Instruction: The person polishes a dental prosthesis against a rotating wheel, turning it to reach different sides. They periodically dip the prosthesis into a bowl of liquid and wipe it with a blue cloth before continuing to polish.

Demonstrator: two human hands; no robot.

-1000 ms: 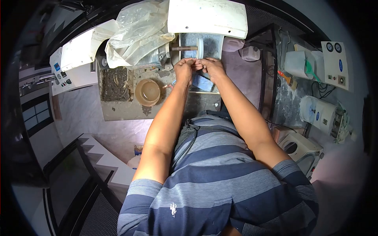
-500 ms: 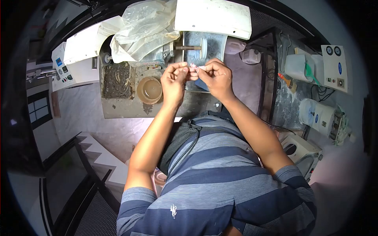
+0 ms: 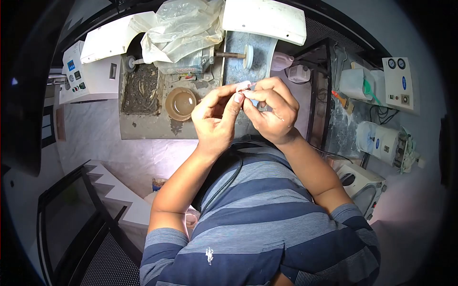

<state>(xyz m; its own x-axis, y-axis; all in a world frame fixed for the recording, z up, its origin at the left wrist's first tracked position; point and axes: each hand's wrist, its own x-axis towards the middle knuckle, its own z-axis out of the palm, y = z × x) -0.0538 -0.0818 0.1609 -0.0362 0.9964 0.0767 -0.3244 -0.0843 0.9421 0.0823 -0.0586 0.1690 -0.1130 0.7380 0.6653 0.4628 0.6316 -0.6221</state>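
Between my hands is a small pink-and-white piece (image 3: 244,86), possibly a denture; its exact shape is too small to make out. My left hand (image 3: 215,119) is closed, its thumb and fingers pinching the piece from the left. From the other side, my right hand (image 3: 275,107) is closed with its fingertips on the same piece. Wet-looking spots show on the right hand. Behind the hands a polishing lathe carries a pale round wheel (image 3: 248,56) on its spindle (image 3: 230,55). A brown bowl of liquid (image 3: 181,103) stands left of my left hand.
A tray of dark wet grit (image 3: 141,90) sits left of the bowl. Clear plastic sheeting (image 3: 183,31) covers the lathe body, with white hoods (image 3: 265,20) above. To the right are a brush (image 3: 344,101), a translucent container (image 3: 357,83) and a gauge panel (image 3: 401,86).
Both hands have come closer to my body and look larger, with the piece still between them. My right hand has turned, its fingers more bent. The view has shifted slightly.
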